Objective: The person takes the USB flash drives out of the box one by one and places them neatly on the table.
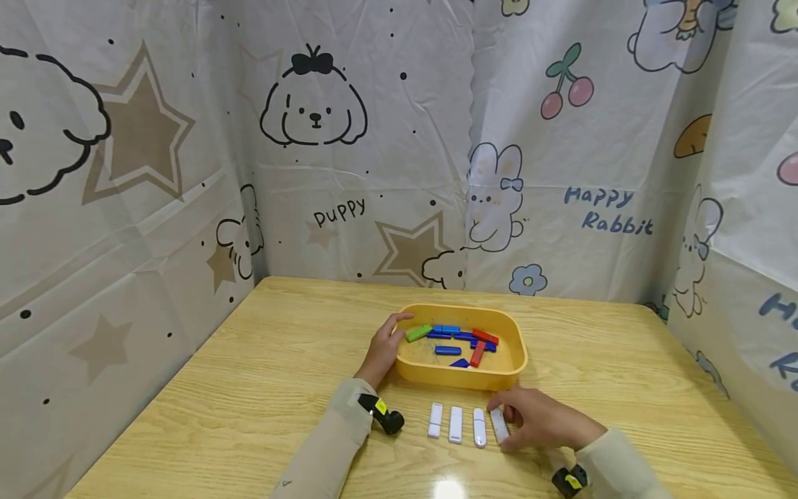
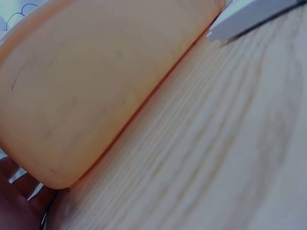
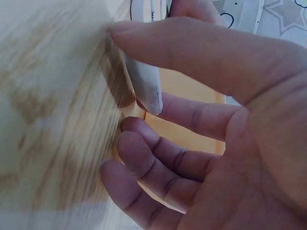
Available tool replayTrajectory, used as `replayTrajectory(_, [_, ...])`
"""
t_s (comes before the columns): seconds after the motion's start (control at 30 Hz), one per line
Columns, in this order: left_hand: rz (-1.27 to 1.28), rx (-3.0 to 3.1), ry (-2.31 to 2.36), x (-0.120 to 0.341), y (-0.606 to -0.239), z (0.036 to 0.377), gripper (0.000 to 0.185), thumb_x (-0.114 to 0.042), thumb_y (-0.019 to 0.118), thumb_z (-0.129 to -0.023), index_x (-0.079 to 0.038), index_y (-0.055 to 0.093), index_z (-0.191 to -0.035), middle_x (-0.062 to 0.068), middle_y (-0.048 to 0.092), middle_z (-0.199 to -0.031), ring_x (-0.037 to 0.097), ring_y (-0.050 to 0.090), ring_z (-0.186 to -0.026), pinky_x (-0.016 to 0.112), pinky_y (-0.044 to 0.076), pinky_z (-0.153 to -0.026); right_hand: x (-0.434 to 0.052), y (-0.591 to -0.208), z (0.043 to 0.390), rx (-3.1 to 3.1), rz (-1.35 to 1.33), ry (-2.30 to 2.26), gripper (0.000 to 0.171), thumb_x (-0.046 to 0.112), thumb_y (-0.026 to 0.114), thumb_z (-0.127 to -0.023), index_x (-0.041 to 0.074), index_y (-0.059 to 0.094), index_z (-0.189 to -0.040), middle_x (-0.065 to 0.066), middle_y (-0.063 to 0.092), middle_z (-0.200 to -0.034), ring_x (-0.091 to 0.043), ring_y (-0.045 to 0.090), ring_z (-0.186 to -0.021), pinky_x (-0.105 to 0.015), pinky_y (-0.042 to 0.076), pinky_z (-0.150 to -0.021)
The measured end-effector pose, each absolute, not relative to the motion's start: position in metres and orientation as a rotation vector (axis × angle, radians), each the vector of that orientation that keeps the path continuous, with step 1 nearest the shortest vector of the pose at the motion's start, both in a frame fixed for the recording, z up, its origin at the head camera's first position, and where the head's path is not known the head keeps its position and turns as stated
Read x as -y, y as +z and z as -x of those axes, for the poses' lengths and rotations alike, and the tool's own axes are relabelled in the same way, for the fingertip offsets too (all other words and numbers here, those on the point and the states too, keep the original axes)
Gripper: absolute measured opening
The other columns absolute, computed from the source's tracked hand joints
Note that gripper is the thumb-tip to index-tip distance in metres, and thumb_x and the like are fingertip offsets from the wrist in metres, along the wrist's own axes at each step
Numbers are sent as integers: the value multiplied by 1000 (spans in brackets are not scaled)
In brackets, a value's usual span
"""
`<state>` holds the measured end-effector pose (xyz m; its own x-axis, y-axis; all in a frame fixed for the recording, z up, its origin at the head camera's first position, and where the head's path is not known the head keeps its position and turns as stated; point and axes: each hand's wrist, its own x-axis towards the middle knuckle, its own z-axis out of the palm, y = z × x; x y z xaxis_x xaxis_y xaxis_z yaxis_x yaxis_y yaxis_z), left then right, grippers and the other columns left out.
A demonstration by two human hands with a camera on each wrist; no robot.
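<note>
My left hand [image 1: 382, 352] holds the left end of a yellow plastic tub [image 1: 461, 378], its fingers at the rim. In the left wrist view, fingers [image 2: 29, 187] bend around the tub's lower corner. My right hand [image 1: 542, 418] pinches a white USB flash drive [image 1: 499, 425] lengthwise between thumb and index finger, low over the wooden table. Seen from the right wrist, the thumb lies over one end of this flash drive [image 3: 146, 88] and the other fingers curl loosely. To its left, three more white flash drives [image 1: 456, 425] lie in a row.
Inside the tub are several coloured flash drives: a green one [image 1: 419, 333], red ones [image 1: 477, 354] and blue ones [image 1: 447, 351]. The table [image 1: 249, 388] is pale wood. Printed cloth [image 1: 349, 166] hangs behind it and at both sides.
</note>
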<state>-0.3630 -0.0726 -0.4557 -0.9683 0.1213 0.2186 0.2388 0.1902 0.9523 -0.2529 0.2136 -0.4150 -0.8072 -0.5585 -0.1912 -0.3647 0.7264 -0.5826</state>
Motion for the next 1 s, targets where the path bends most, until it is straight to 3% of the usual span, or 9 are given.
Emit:
replayTrajectory(0.23, [326, 2338, -1911, 72, -467, 373, 37, -12, 41, -95, -17, 58, -128, 7, 42, -147, 27, 35, -137, 49, 32, -107, -211, -417, 251, -2576, 671, -777, 45, 25, 83, -73, 16, 62, -112, -3, 53, -84, -19, 47, -79, -30, 34, -66])
replayTrajectory(0.5, [324, 2345, -1908, 73, -467, 372, 38, -12, 41, -95, -18, 57, -129, 5, 42, -148, 26, 36, -135, 47, 37, -104, -211, -417, 251, -2586, 669, -756, 45, 26, 83, -74, 16, 61, -111, -1, 52, -84, -19, 47, -79, -30, 35, -66])
replayTrajectory(1.0, [343, 2345, -1902, 73, -466, 373, 39, -9, 41, -95, -13, 56, -131, 9, 42, -148, 28, 32, -138, 49, 31, -108, -211, -415, 249, -2555, 648, -783, 44, 22, 82, -74, 16, 59, -110, -2, 55, -82, -16, 49, -73, -28, 36, -63])
